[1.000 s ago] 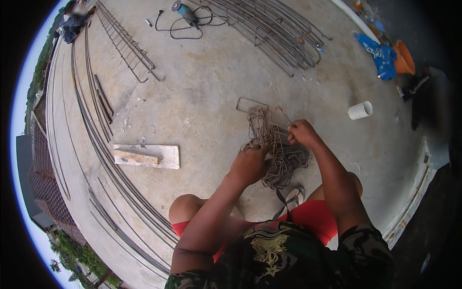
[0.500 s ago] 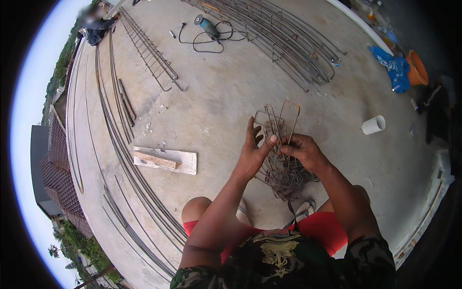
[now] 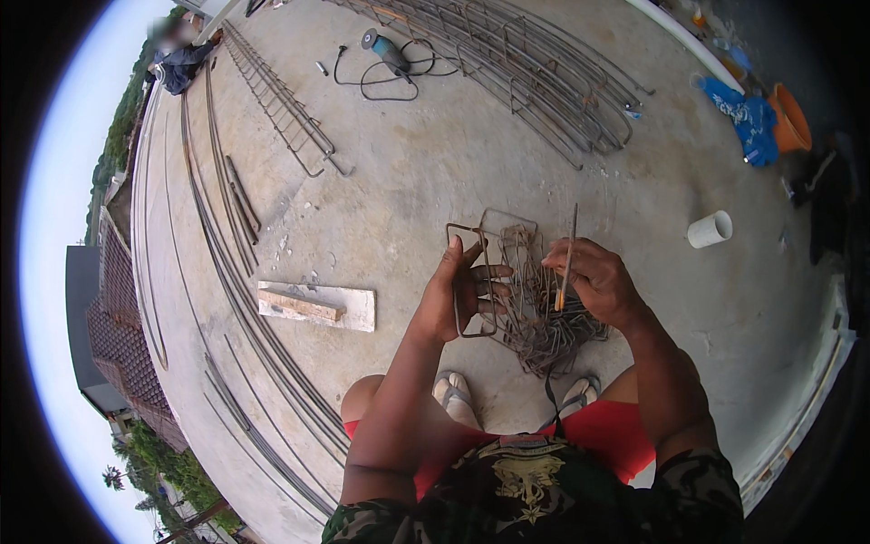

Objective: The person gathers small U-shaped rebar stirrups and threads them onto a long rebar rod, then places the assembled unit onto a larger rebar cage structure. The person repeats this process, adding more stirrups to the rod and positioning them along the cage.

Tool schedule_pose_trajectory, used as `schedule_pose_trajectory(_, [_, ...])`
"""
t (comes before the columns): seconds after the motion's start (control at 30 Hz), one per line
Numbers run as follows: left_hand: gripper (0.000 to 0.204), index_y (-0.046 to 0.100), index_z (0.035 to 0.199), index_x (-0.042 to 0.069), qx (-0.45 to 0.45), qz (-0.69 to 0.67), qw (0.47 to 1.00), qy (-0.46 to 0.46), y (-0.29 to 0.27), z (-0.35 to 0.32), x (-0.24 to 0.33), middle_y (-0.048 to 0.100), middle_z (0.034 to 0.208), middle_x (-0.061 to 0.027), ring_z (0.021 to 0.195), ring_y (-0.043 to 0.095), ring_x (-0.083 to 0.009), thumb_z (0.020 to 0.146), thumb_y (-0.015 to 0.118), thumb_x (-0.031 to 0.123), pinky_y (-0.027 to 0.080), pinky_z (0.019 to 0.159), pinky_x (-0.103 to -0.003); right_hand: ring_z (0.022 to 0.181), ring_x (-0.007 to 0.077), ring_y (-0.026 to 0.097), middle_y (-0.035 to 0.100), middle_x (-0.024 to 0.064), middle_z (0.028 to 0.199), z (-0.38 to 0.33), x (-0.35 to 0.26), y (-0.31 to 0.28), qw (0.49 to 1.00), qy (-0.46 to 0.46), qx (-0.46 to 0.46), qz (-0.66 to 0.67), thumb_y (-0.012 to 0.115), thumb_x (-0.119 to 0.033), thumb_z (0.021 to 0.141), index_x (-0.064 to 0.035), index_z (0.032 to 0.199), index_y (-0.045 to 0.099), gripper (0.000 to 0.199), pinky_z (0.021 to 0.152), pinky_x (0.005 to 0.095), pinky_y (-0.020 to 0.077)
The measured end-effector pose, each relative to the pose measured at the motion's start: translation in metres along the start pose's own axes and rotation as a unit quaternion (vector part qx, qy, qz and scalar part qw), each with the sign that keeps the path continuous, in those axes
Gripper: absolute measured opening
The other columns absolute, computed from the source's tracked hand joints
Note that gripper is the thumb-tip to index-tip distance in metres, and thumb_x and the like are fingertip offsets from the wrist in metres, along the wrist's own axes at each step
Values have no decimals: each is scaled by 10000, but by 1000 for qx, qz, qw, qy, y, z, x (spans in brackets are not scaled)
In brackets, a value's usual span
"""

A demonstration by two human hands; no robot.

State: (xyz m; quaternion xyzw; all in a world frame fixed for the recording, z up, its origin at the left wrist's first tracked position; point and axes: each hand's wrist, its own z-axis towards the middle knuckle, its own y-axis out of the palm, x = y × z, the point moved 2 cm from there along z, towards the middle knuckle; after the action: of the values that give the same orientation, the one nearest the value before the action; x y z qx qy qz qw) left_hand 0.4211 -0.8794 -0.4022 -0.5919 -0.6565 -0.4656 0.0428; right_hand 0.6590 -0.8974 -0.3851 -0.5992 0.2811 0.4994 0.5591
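Note:
A heap of bent steel rebar stirrups (image 3: 548,343) lies tangled on the concrete between my feet. Around my left hand (image 3: 450,295) hangs a rectangular stirrup (image 3: 461,313), hooked by the thumb, while the other fingers reach toward the heap. My right hand (image 3: 594,279) pinches another stirrup (image 3: 569,243), which appears nearly edge-on as an upright, partly rusty bar. Both hands are above the heap, the left on its left side and the right on its right.
A white board with a wooden handle (image 3: 304,306) lies left, beside long rebar rods (image 3: 231,299). Farther off are an angle grinder (image 3: 388,53) with its cord, rebar cages (image 3: 535,82) and a crouching person (image 3: 181,68). A white pipe piece (image 3: 710,230) lies right.
My hands have moved apart from their close hold over the heap. The left now carries one stirrup leftward, and the right has turned another edge-on.

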Motion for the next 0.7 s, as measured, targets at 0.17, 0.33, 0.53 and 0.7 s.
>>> schedule_pose_trajectory(0.17, [977,201,1498,-2,-94,4,994,-48,14,-6,-4,551,1232,-210,996,605,-298,888,351,746,510,811,-449,1233,295,522,618,114,1148,4,-4,12,977,-125,-39,-168,625,73,749,-52,961,710,260,1101,448,395])
schedule_pose_trajectory(0.33, [828,297,1455,-14,-99,21,993,-55,11,-11,-12,560,1249,-216,1042,619,-321,950,363,640,522,862,-476,1255,282,493,599,99,1156,2,-5,23,962,-146,-56,-223,628,60,721,-44,921,714,241,1149,471,334])
schedule_pose_trajectory(0.53, [644,437,1288,-36,-6,52,999,-16,10,-12,-11,581,1203,-251,1010,631,-334,967,481,520,554,780,-434,1147,261,546,586,90,1042,4,-11,24,965,-160,-27,-207,643,55,708,-34,864,711,193,1147,480,338])
schedule_pose_trajectory(0.7, [489,531,1130,-27,76,153,985,0,6,-14,-2,647,976,-186,711,654,-243,1007,446,439,560,631,-355,1067,249,575,573,76,977,6,-21,26,963,-183,-26,-197,663,43,700,-50,832,709,168,1133,470,364])
